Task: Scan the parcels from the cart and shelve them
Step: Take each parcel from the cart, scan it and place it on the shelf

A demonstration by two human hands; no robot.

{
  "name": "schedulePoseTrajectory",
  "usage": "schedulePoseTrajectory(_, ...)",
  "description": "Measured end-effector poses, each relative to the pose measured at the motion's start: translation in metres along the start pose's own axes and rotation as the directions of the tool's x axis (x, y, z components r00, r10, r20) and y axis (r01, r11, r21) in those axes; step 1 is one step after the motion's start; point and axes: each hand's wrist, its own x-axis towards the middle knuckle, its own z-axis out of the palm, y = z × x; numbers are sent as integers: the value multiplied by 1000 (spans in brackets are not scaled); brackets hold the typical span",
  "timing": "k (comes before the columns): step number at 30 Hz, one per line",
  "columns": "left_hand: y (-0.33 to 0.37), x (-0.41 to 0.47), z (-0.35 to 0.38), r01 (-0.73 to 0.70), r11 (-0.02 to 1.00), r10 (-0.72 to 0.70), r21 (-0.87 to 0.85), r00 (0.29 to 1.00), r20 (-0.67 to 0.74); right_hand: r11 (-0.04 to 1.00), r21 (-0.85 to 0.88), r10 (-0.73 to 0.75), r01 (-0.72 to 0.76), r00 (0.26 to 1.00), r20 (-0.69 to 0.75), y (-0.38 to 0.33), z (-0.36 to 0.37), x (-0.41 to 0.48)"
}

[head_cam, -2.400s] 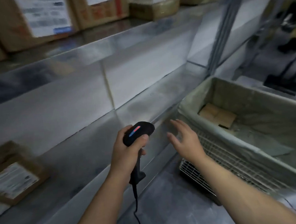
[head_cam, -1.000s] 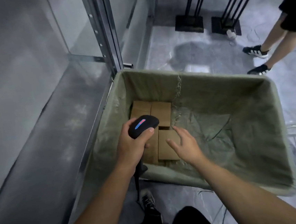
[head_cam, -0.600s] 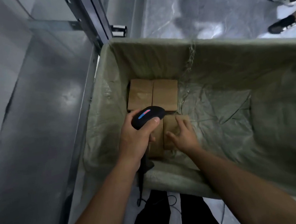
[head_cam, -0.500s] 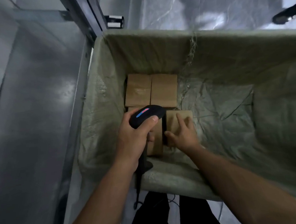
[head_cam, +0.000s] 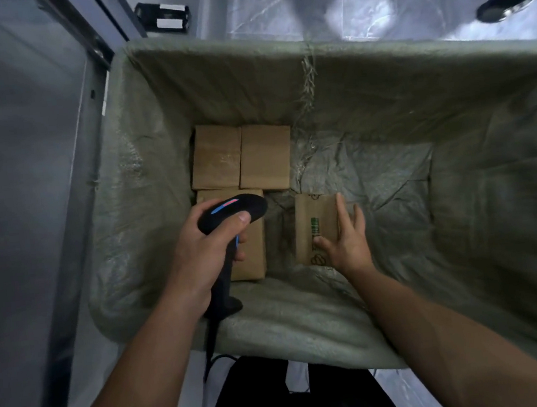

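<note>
1. Far left, just beside the cart (head_cam: 121, 217): shelf (head_cam: 26, 226), the destination.
2. Left hand (head_cam: 200, 259) clamped round scanner (head_cam: 231, 210), above a flat box (head_cam: 255, 253).
3. Right hand (head_cam: 346, 245) pinches tilted parcel (head_cam: 316, 225), thumb on its face, low in the cart. Advice: lift it clear of the liner, then turn the barcode side toward the scanner.

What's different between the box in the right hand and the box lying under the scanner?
The gripped parcel, held by the right hand, looks tipped up on edge; the flat parcel lies beneath the scanner. The gripped parcel shows green print and a recycling mark; the flat parcel's visible top is plain. Both are brown cardboard in the lined cart.
</note>
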Motion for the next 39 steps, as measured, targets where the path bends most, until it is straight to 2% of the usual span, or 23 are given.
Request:
schedulePoseTrajectory(4,3,-2,8,-2,1000,2,3,1000,5,986,-154,-63,63,998,1,4,-8,-2)
schedulePoseTrajectory(9,2,-5,10,-28,1000,28,-6,1000,-12,953,-294,64,-80,996,-62,2,-14,-6)
schedulePoseTrajectory(15,1,-8,7,-50,999,49,-12,998,-37,942,-232,207,-243,963,-171,-1,-14,-5)
schedulePoseTrajectory(20,4,-18,12,-90,996,90,2,995,-52,959,-99,255,-266,961,-110,-2,-34,-1)
schedulePoseTrajectory(25,3,-41,20,-162,987,161,-1,983,-83,994,33,102,-101,994,-35,-14,-57,-11)
schedulePoseTrajectory(30,2,-77,25,-244,968,227,-60,951,-209,984,100,-146,146,989,-6,-42,-77,-26)
schedulePoseTrajectory(33,5,-105,29,-306,948,270,-90,919,-286,952,131,-284,278,958,29,-66,-85,-40)
schedulePoseTrajectory(39,-8,-158,28,-389,913,330,-122,881,-340,827,218,-536,518,844,31,-112,-95,-65)
